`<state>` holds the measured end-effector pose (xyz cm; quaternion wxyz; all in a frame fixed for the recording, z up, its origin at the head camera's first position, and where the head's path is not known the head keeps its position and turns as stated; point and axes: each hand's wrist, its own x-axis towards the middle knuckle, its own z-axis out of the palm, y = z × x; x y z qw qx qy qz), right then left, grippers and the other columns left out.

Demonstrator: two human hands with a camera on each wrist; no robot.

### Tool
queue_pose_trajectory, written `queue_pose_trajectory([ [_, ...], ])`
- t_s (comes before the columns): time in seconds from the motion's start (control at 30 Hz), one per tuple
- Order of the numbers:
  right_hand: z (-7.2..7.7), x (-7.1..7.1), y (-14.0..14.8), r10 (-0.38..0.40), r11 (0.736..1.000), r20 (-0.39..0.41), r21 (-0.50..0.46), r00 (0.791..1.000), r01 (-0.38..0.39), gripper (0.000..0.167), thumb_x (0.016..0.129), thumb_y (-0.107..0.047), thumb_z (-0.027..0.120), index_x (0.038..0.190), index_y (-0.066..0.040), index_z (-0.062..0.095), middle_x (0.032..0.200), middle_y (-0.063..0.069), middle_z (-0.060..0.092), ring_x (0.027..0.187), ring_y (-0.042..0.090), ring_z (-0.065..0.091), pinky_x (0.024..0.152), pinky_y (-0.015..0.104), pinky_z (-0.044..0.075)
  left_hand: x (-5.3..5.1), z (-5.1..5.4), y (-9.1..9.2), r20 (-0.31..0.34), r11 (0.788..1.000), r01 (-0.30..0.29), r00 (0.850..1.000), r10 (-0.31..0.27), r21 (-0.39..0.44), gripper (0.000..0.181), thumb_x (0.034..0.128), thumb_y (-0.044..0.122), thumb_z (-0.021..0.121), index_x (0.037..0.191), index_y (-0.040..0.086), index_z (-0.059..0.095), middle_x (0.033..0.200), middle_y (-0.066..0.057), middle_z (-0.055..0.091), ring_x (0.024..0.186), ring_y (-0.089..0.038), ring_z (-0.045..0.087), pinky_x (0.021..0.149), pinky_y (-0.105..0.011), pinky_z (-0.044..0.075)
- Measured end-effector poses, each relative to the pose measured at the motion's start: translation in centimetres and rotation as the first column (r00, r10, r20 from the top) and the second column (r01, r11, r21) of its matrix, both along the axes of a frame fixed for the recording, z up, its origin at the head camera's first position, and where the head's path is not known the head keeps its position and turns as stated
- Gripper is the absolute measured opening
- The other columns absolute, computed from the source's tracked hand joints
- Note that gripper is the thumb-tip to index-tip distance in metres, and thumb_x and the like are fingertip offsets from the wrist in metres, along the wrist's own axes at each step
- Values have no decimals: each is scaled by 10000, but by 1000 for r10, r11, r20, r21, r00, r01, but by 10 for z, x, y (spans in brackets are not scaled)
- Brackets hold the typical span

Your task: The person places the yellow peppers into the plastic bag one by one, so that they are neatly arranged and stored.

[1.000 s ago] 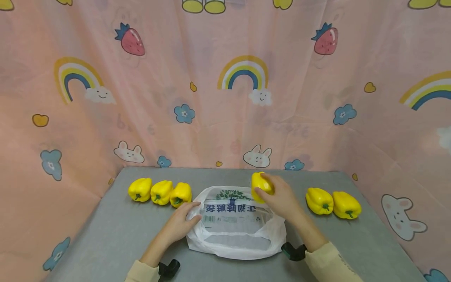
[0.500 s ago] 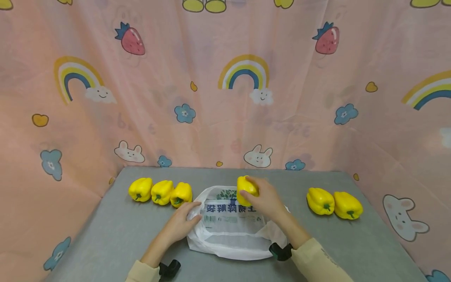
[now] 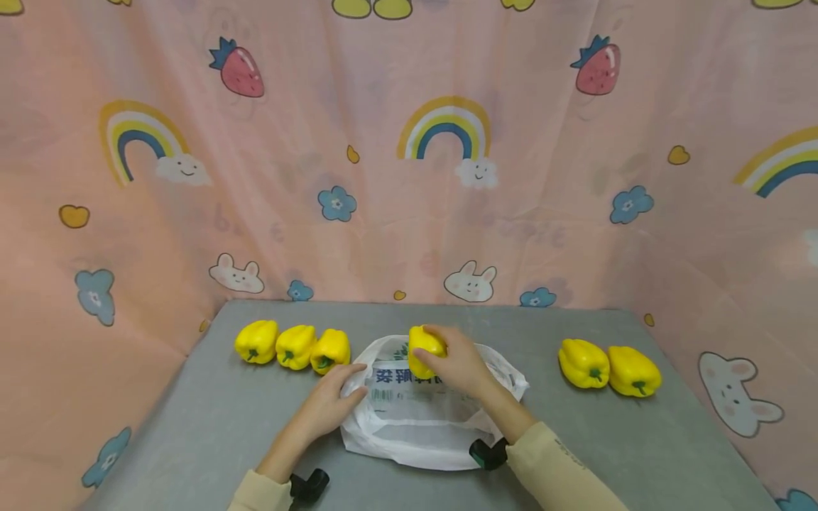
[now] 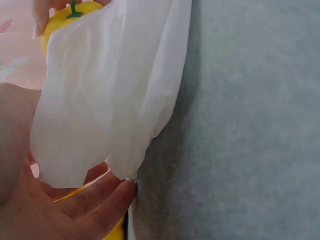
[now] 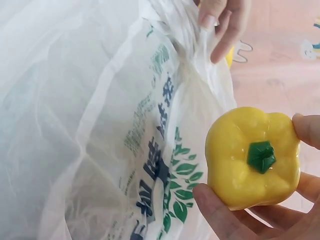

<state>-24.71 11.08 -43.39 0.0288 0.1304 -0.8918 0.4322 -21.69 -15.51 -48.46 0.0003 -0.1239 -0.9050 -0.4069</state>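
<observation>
A white plastic bag (image 3: 422, 433) with green and blue print lies at the middle of the grey table, its mouth spread. My right hand (image 3: 463, 365) grips a yellow bell pepper (image 3: 423, 351) above the bag's far part; in the right wrist view the fingers and thumb hold the pepper (image 5: 252, 160) around its sides, green stem facing the camera. My left hand (image 3: 329, 401) is at the bag's left rim, and in the left wrist view its fingers (image 4: 107, 202) lie against the white plastic (image 4: 95, 90), part of them hidden behind it.
Three yellow peppers stand in a row left of the bag, the nearest (image 3: 330, 350) close to my left hand. Two more peppers (image 3: 584, 363) sit together at the right. A patterned pink curtain (image 3: 409, 234) rises behind the grey table (image 3: 211, 426).
My right hand has moved left with the yellow pepper, from over the bag's right far corner to over its middle. My left hand has stayed at the left rim.
</observation>
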Motion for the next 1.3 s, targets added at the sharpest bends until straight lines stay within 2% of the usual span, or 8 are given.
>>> queue_pose_trajectory([
  [0.27,-8,-1,-15,40,999,30,15,999,-40,549,952,-370,700,1415,-99,586,1367,101,601,1171,275,580,991,491,505,-1,-1,0,-29,1000,10,1000,-10,-9,423,981,225,676,1383,110,614,1396,-135,578,1311,-345,522,1086,-593,402],
  [0.5,-15,-4,-25,46,999,76,10,996,-47,570,961,-409,685,1425,-99,570,1384,104,591,1170,273,579,1003,500,503,-2,0,0,-7,1000,7,1000,-7,-16,430,988,237,671,1396,121,604,1409,-124,569,1316,-336,518,1086,-595,402],
  [0.77,-18,-6,-37,91,994,92,43,992,-96,594,974,-410,664,1441,-62,546,1380,124,591,1176,282,580,998,512,499,-2,-1,-2,2,1000,11,1000,-11,-21,433,991,256,669,1400,131,601,1410,-118,567,1310,-328,519,1082,-594,406],
  [1.07,-19,-9,-48,80,995,106,56,991,-86,612,966,-409,683,1454,-71,536,1410,121,578,1229,299,568,1026,520,480,-1,-1,-2,1,1000,15,1000,-15,-12,424,994,246,665,1395,123,605,1406,-121,569,1317,-335,515,1080,-601,404],
  [1.3,-22,-9,-51,67,995,128,68,989,-77,622,957,-402,699,1446,-57,533,1413,130,571,1207,307,568,1038,538,471,-2,-1,-2,-5,1000,27,1000,-27,-15,427,988,237,671,1394,120,606,1402,-119,573,1313,-335,518,1082,-600,403],
])
